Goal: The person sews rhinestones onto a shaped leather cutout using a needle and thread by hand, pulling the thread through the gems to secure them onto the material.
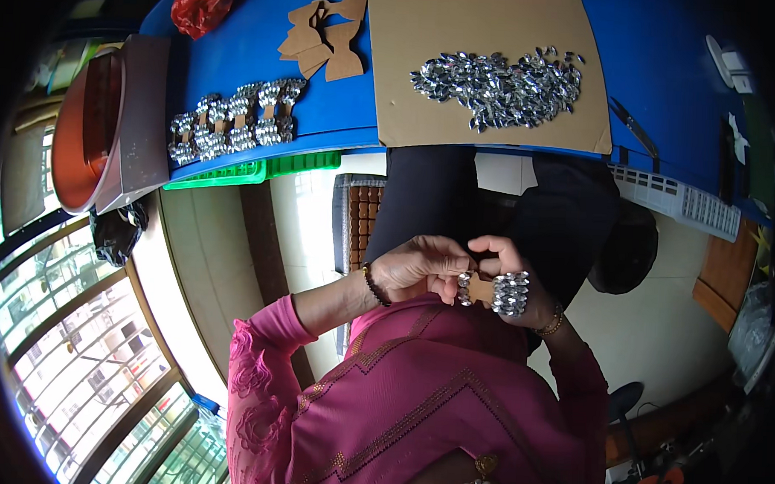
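Seen from the head camera, the left hand (416, 267) and right hand (506, 267) meet close to the chest, fingers pinching a bow-shaped cardboard piece (492, 291) studded with rhinestones. Finished bows (236, 121) and loose rhinestones (500, 86) lie on the blue surface (667, 55) beyond.

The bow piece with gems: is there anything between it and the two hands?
Nothing visible. The left hand and the right hand both hold the bow piece directly, close to the body.
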A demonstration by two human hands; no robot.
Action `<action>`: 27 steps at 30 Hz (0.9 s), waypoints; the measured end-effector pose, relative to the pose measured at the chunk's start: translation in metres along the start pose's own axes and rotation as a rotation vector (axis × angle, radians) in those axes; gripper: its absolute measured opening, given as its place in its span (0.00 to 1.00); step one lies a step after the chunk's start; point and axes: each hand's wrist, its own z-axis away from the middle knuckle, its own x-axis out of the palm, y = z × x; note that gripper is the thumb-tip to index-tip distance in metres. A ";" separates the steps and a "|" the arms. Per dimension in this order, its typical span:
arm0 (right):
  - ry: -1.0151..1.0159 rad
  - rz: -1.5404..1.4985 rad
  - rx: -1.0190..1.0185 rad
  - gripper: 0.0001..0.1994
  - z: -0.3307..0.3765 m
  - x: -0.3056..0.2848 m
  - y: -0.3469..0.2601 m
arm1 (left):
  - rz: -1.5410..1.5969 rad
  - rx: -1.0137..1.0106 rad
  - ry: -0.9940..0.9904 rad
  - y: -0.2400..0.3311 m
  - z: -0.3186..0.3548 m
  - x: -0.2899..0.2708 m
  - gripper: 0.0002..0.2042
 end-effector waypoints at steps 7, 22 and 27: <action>0.289 0.418 -0.124 0.15 0.001 -0.037 -0.003 | -0.085 0.083 0.141 -0.005 -0.010 -0.006 0.06; 0.172 0.463 -0.466 0.06 -0.014 0.008 -0.007 | -0.397 0.251 0.297 -0.018 -0.021 -0.003 0.07; 0.123 -0.093 -0.147 0.04 0.003 -0.015 -0.026 | -0.500 0.350 0.301 -0.010 -0.020 0.001 0.07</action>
